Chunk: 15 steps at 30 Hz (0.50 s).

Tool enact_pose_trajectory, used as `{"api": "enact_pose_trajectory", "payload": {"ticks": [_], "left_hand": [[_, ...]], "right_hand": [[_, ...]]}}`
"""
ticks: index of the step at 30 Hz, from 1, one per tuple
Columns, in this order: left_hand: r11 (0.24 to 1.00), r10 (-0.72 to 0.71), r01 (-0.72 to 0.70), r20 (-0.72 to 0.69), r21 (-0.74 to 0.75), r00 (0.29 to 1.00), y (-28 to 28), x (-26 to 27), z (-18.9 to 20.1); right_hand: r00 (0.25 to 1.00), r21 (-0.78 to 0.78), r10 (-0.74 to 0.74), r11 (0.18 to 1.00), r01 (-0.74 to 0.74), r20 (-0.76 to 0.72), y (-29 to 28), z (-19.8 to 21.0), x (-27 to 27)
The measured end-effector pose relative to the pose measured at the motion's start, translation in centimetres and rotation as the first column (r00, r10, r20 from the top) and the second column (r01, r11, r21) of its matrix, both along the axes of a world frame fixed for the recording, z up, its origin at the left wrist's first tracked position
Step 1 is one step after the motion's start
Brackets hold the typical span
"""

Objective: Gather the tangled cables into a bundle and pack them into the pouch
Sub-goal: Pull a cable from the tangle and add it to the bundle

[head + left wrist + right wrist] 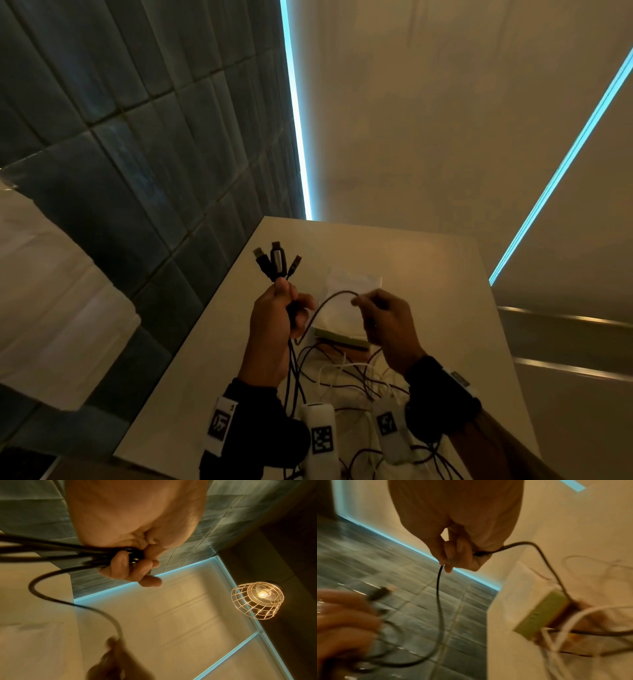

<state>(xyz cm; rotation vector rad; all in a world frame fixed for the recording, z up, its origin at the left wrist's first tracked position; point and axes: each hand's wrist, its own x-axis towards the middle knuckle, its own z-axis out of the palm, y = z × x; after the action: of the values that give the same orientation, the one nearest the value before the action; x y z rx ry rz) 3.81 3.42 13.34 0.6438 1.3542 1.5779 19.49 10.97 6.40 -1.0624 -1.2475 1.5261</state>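
Note:
My left hand [279, 308] is raised above the table and grips a bunch of black cables [72, 553], with three plugs [275, 262] sticking up out of the fist. A black cable [334, 295] arcs from that fist across to my right hand [380, 318], which pinches it between thumb and fingers [448, 559]. More black and white cables [352, 373] lie tangled on the table below the hands. The white pouch [352, 284] lies flat on the table behind the hands, its green-edged end [340, 337] towards me.
The pale table [445, 274] is narrow, and its left edge borders a dark tiled floor [154, 154]. Wrist cameras with marker tags [322, 440] sit on both forearms. A wire-cage lamp [257, 599] shows in the left wrist view.

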Motion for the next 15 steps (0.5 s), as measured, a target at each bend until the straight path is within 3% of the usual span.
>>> {"api": "enact_pose_trajectory", "payload": {"ticks": [2, 5, 9, 11, 15], "left_hand": [[0.999, -0.003, 0.004, 0.021, -0.042, 1.000, 0.3, 0.5, 0.0], [0.997, -0.058, 0.064, 0.158, -0.032, 0.986, 0.3, 1.0, 0.8], [0.977, -0.206, 0.151, 0.476, 0.151, 0.855, -0.1, 0.7, 2.1], [0.964, -0.248, 0.163, 0.481, 0.211, 0.841, 0.0, 0.6, 2.2], [0.955, -0.239, 0.149, 0.363, 0.258, 0.901, 0.2, 0.6, 1.7]], "right_hand": [[0.990, 0.113, 0.073, 0.992, -0.059, -0.121, -0.8, 3.0, -0.4], [0.956, 0.255, 0.247, 0.946, -0.201, -0.162, -2.9, 5.3, -0.6], [0.924, 0.269, 0.361, 0.909, -0.318, -0.126, -4.2, 3.6, -0.4], [0.925, 0.264, 0.370, 0.904, -0.336, -0.088, -4.0, 2.0, -0.1], [0.919, 0.245, 0.394, 0.891, -0.381, -0.002, -3.2, -0.8, 0.1]]}}
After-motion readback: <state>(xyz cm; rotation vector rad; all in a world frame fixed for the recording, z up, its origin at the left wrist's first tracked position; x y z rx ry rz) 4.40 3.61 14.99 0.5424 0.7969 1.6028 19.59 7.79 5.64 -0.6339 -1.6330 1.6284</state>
